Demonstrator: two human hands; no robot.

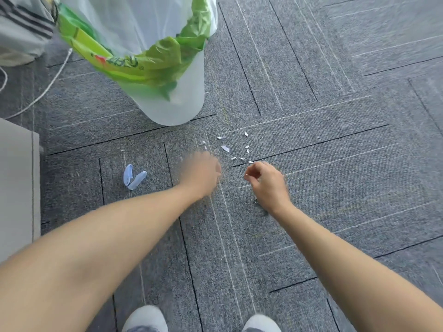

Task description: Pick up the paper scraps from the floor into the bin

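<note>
White paper scraps (225, 148) are scattered on the carpet floor (335, 140) near the bin (177, 101) | left hand (203, 173) blurred, fingers cannot be told | right hand (268, 183) fingers pinched together | scraps are best gathered before lifting

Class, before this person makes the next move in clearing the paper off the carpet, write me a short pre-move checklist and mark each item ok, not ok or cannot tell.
1. Small white paper scraps still lie on the grey carpet: ok, work remains.
2. Translucent white bin with green bag liner stands upright beside the scraps: ok.
3. Right hand near a scrap, fingers curled in a pinch: ok.
4. Right hand holds a scrap: cannot tell.
5. Left hand state: cannot tell, blurred by motion.
6. Pale blue plastic pieces lie apart from the scraps: ok, not paper as far as visible.
</note>
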